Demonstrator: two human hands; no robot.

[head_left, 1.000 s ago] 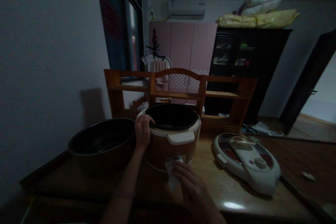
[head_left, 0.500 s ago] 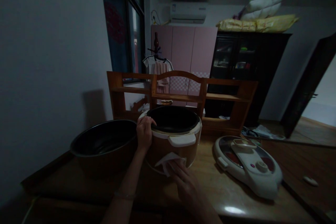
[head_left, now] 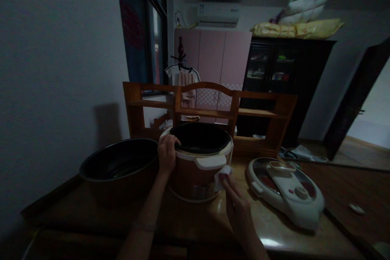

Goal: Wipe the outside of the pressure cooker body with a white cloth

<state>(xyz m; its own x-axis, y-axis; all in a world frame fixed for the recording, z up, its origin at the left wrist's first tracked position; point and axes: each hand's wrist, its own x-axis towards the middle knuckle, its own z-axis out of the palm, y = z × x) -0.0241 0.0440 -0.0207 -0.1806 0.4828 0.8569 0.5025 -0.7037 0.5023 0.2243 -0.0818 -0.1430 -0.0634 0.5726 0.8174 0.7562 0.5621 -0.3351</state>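
A brown and white rice cooker (head_left: 195, 170) stands open on the wooden table (head_left: 274, 231), its dark inner cavity showing. My left hand (head_left: 167, 154) grips the cooker's left rim, fingers curled over the edge. My right hand (head_left: 236, 205) presses a small white cloth (head_left: 222, 172) against the cooker's right front side, just below the white handle.
A large dark inner pot (head_left: 118, 166) sits left of the cooker by the wall. The cooker's white lid (head_left: 286, 189) lies flat to the right. A wooden shelf rack (head_left: 210, 109) stands behind. A small white object (head_left: 356, 209) lies at the far right.
My right hand has slid the white cloth from the cooker's lower front up and to the right side. My left hand has stayed on the rim.
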